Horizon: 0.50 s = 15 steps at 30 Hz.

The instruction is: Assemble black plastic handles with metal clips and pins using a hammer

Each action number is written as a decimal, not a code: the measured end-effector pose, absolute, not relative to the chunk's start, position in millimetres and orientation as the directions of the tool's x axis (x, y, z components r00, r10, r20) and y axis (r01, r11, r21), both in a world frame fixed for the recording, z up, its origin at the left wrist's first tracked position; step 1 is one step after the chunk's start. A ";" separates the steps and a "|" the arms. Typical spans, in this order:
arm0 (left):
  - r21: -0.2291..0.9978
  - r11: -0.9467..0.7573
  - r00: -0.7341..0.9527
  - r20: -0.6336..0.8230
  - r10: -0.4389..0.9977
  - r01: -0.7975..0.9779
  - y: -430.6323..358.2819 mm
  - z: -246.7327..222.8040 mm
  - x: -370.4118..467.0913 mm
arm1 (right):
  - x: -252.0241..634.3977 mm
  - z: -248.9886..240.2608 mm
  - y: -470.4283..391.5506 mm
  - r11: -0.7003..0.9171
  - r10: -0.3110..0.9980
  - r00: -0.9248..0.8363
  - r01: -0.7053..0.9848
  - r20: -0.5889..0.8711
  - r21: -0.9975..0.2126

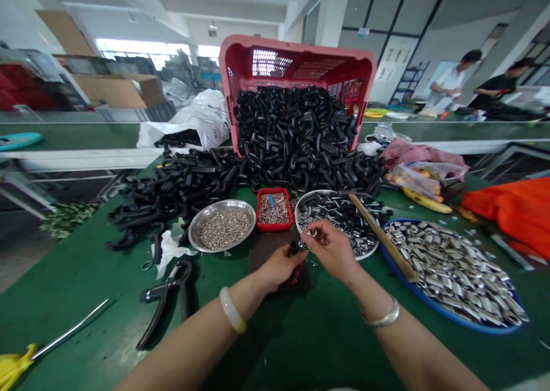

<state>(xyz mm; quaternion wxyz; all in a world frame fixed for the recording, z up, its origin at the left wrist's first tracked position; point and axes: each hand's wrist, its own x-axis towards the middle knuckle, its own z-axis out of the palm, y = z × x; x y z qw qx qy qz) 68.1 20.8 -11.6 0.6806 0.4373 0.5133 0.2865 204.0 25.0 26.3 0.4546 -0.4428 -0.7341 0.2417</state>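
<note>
My left hand is closed around a small black part, its upper end showing above the fingers. Close beside it, my right hand pinches a small shiny metal ring; the fingertips of both hands nearly meet. Beneath them lies a dark flat block. Just behind the right hand is a white-rimmed tray of black knobs, bolts and metal pieces. Beyond the left hand stand a red box of small screws or rivets and a steel dish of tiny metal pieces.
A pink crate lies tipped, black handles spilling out. At right, a blue tray holds metal sleeves, with a wooden stick across its edge. At left lie a spring hand grip and a yellow-handled screwdriver. Two people work behind.
</note>
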 end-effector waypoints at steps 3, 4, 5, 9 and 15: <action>0.895 0.433 0.297 -0.444 0.845 0.107 20.1 -14.2 68.3 | 204.8 26.3 23.8 0.509 0.858 -0.199 0.437 0.473 -0.741; 0.895 0.429 0.293 -0.445 0.846 0.121 20.1 -14.5 68.3 | 204.7 26.0 23.8 0.519 0.853 -0.215 0.451 0.476 -0.726; 0.894 0.427 0.288 -0.448 0.847 0.136 20.0 -14.4 68.4 | 204.3 25.3 23.9 0.528 0.847 -0.235 0.467 0.476 -0.709; 0.890 0.417 0.277 -0.454 0.847 0.184 19.9 -10.7 67.6 | 202.3 21.6 26.3 0.563 0.826 -0.324 0.518 0.462 -0.644; 0.905 0.361 0.280 -0.415 0.866 0.225 18.3 -13.7 61.6 | 202.4 28.7 32.9 0.540 0.842 -0.398 0.609 0.366 -0.581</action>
